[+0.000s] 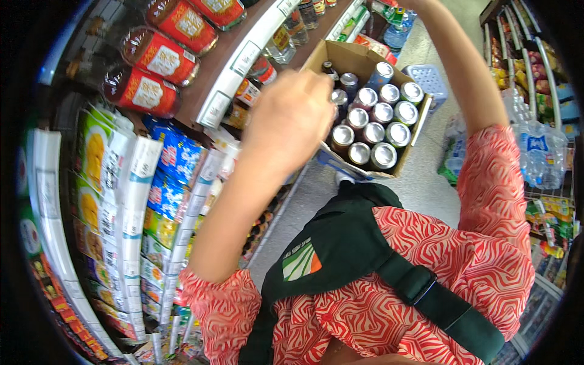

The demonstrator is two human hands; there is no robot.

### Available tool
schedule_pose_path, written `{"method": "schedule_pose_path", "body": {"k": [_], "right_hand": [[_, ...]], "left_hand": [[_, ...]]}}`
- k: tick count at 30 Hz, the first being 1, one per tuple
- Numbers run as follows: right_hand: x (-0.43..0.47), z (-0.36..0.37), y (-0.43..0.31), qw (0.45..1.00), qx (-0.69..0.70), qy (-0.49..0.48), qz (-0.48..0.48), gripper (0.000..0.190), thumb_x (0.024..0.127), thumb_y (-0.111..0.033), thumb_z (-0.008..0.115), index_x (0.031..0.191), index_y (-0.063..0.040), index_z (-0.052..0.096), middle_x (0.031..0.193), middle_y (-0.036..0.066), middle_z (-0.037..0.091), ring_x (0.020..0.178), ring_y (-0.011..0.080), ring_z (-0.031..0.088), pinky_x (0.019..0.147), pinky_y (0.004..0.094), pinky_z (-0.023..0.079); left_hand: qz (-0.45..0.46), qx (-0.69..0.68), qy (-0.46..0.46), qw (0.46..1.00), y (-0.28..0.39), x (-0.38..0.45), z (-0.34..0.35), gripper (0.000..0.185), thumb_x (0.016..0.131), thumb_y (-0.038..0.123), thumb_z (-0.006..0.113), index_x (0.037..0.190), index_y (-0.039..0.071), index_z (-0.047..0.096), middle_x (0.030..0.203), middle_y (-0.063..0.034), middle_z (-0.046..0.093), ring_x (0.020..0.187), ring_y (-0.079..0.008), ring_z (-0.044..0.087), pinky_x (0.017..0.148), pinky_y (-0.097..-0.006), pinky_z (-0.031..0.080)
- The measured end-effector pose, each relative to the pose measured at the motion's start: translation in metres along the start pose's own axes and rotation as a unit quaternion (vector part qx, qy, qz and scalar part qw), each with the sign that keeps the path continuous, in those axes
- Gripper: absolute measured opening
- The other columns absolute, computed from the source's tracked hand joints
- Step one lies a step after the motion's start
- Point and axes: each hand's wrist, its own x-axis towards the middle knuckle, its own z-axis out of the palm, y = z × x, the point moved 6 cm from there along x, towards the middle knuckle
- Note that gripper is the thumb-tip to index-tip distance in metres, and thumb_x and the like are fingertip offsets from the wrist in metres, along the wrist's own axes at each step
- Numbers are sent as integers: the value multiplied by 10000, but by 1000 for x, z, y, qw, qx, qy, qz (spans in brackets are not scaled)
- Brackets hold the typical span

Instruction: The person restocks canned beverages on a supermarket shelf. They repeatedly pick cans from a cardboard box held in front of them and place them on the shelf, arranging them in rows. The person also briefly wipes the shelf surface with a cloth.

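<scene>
My left hand (292, 114), blurred, is raised between the shelf on the left and an open cardboard box (312, 59). Its fingers curl away from me, so whatever they may hold is hidden. Inside the box, several drink cans (374, 132) stand upright with silver lids up. A dark glass bottle (329, 70) shows at the box's back left corner. My right forearm (456, 59) reaches up and forward past the box; the hand itself is cut off by the top edge of the view.
Large bottles with red labels (150, 93) and smaller clear bottles (280, 45) fill the upper left shelf. Snack packets (171, 150) hang below. A pale plastic basket or stool (426, 80) stands behind the box. Shrink-wrapped water bottles (543, 146) are at right, by another shelf (524, 54).
</scene>
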Motion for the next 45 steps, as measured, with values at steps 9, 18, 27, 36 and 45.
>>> {"method": "schedule_pose_path", "body": {"k": [9,18,27,36,45], "right_hand": [[-79,49,222,599,726,263,211,139,859,-124,531,915,-2,566,853,96,612,771,203,590,723,333,499],[-113,-26,356,595,699,295,264,159,853,-120,534,945,6,562,861,96,586,780,195,557,699,321,492],[-39,65,300,978,178,-108,16,278,784,-126,654,1027,-3,600,858,58,627,756,139,579,684,270,481],[-55,141,238,893,-304,-256,-213,683,697,-195,698,1293,-191,364,1260,115,437,1189,297,433,976,563,297],[-47,171,249,824,-363,-314,-301,721,706,-307,715,1298,-125,345,1132,113,523,1128,273,482,1041,528,214]], "left_hand": [[-45,-547,-4,836,176,-17,136,498,712,8,563,1173,-36,379,1155,-196,405,1126,-342,421,973,-364,362],[-88,-651,-36,753,261,74,186,244,697,38,619,909,1,504,888,-97,490,826,-198,518,753,-294,432],[16,-438,38,898,245,127,169,104,749,32,574,850,22,550,817,-99,530,784,-258,557,661,-330,450],[-426,-325,257,804,23,-15,59,141,825,58,590,953,1,610,864,-12,609,785,-68,541,720,-218,448],[-567,-364,225,703,15,-91,166,94,829,55,583,909,14,608,827,-5,605,746,-67,543,686,-211,444]]}}
